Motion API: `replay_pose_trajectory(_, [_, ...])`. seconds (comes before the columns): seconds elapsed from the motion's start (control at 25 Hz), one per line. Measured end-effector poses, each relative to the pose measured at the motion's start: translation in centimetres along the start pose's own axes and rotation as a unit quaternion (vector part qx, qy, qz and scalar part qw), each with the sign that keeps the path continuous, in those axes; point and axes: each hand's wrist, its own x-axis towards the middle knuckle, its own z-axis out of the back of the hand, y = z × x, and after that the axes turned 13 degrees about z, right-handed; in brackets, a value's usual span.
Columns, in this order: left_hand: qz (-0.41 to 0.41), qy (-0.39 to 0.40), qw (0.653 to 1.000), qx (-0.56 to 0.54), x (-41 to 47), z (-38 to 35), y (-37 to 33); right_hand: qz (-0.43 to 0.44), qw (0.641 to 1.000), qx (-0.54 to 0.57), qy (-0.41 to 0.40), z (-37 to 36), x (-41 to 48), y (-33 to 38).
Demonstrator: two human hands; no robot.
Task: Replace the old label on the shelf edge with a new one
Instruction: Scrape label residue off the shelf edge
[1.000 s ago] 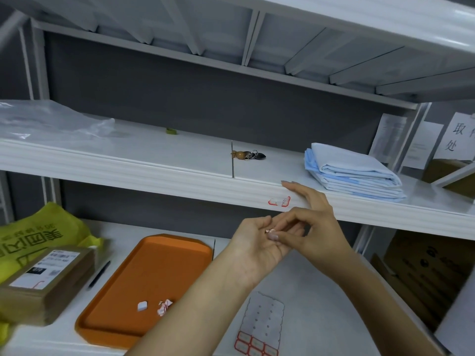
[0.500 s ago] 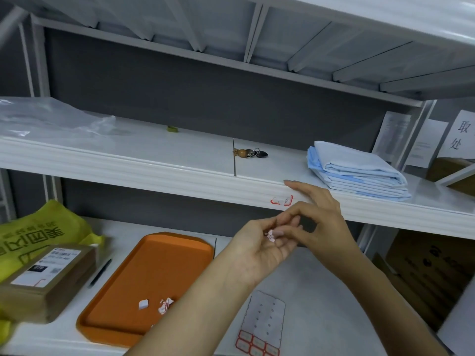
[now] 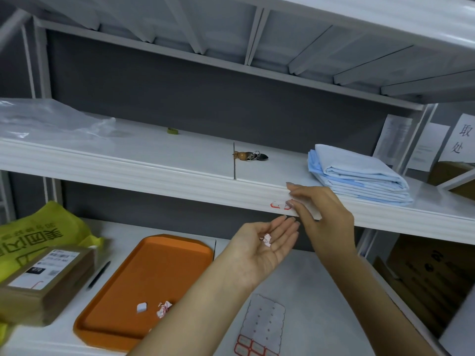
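Torn red-edged remnants of the old label (image 3: 277, 204) cling to the front edge of the white middle shelf (image 3: 159, 176). My right hand (image 3: 318, 211) reaches up to that edge, its fingertips on the label's right piece. My left hand (image 3: 267, 244) lies palm up just below, fingers straight, carrying small peeled label scraps (image 3: 266, 239). A sheet of new red-bordered labels (image 3: 259, 330) lies on the lower shelf beneath my arms.
An orange tray (image 3: 144, 286) with a white scrap and crumpled label bits sits lower left, beside a pen (image 3: 99, 274), a cardboard parcel (image 3: 43, 281) and a yellow bag (image 3: 38, 232). Folded blue cloth (image 3: 357, 173) and a keyring (image 3: 250, 155) lie on the middle shelf.
My right hand left the left palm and rose to the label remnants on the shelf edge. The left hand opened flat with the scraps lying in it.
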Motion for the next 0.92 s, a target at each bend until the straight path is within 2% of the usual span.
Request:
replay_pose_trajectory(0.16, [0.002,0.013,1.000,0.002,0.1,0.3,-0.3,0.116,0.991,-0.018,-0.056,-0.8,-0.8,-1.8])
replay_pose_trajectory(0.36, [0.000,0.025,1.000,0.006,0.3,0.4,-0.5,0.185,0.978,-0.020,-0.091,-1.7,-1.3,-2.7])
replay_pose_trajectory(0.68, [-0.024,0.009,0.999,0.031,0.4,0.3,-1.1,0.213,0.969,-0.040,-0.122,-2.7,-1.5,-2.6])
replay_pose_trajectory(0.92, [-0.052,0.015,0.998,0.030,0.0,0.3,-1.0,0.202,0.970,-0.060,-0.121,-3.0,-1.7,-2.5])
